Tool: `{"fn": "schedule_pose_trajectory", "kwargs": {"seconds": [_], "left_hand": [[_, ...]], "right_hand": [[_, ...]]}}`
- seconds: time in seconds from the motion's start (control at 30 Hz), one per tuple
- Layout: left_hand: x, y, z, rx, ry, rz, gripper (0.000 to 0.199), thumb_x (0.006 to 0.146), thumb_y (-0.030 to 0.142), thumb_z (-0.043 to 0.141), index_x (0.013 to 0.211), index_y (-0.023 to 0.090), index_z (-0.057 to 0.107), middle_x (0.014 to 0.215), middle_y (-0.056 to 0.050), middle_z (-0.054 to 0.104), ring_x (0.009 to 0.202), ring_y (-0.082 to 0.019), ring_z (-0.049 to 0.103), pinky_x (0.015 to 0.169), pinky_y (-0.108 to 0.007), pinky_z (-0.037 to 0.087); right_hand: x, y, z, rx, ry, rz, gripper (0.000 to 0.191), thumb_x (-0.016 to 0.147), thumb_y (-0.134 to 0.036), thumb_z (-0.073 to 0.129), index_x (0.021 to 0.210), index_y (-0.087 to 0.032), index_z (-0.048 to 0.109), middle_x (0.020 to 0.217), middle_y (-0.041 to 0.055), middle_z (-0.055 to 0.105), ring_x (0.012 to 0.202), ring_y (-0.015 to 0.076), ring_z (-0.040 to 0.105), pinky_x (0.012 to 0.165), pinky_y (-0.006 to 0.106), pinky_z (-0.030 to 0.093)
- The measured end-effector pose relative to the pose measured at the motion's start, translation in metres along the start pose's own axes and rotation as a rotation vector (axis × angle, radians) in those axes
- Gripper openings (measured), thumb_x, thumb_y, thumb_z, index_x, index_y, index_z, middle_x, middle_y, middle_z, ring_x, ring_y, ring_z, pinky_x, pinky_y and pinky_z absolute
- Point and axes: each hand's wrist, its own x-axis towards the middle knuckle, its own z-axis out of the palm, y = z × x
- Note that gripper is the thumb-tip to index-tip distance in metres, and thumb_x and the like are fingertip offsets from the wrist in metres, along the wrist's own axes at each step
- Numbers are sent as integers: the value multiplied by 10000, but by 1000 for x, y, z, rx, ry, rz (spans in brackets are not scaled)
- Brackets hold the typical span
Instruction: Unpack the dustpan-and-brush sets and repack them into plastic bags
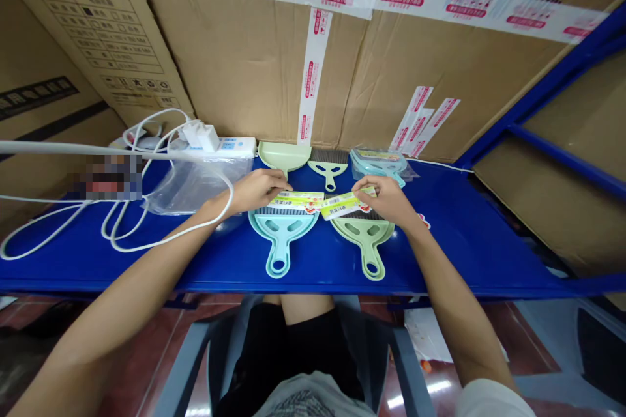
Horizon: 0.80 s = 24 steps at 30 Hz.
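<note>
My left hand [257, 190] pinches the outer end of a yellow-green printed card [306, 199], which lies across the bristles of a light blue brush-and-dustpan set [278, 228]. A second printed card [342, 204] is gripped at its right end by my right hand [384, 197]. That one slants over the top of a pale green brush-and-dustpan set [369, 234]. The inner ends of the two cards meet or nearly meet between the sets. Both sets lie flat with their handles toward me.
Along the back are a pale green dustpan [283, 155], a green brush [329, 166] and a bagged blue set [379, 164]. White cables [122, 244], a power strip [237, 146] and clear plastic bags [190, 186] lie at left. Cardboard [244, 71] walls the blue table [464, 247].
</note>
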Motion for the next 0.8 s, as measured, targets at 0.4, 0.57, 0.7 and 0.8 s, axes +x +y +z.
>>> {"fn": "schedule_pose_trajectory", "kwargs": {"seconds": [0.4, 0.57, 0.7, 0.8], "left_hand": [[0, 13, -9, 53, -79, 94, 310, 959, 358, 667, 1192, 210, 809, 1149, -102, 802, 1060, -280, 733, 973, -419, 578], [0, 11, -6, 20, -139, 59, 343, 949, 394, 713, 1224, 208, 799, 1212, -113, 796, 1102, -283, 744, 980, -398, 579], [1, 12, -7, -22, -146, 51, 399, 924, 449, 765, 1234, 200, 804, 1214, -126, 801, 1091, -295, 756, 972, -404, 585], [1, 11, -6, -14, -156, 45, 401, 927, 449, 764, 1247, 209, 801, 1228, -127, 799, 1104, -297, 757, 970, -404, 587]], "right_hand": [[-6, -12, -5, -250, -315, -313, 272, 956, -395, 724, 1182, -251, 770, 1176, 97, 761, 1188, 340, 611, 1048, 502, 486], [-6, -5, -8, -279, -362, -249, 330, 966, -416, 707, 1228, -223, 759, 1188, 108, 757, 1177, 335, 606, 1030, 490, 476], [-4, 4, -13, -306, -369, -243, 331, 963, -413, 707, 1228, -225, 767, 1202, 112, 761, 1158, 332, 618, 1021, 495, 480], [-3, 6, -14, -312, -357, -251, 293, 964, -416, 708, 1188, -246, 791, 1179, 104, 771, 1130, 325, 645, 1006, 488, 489]]}}
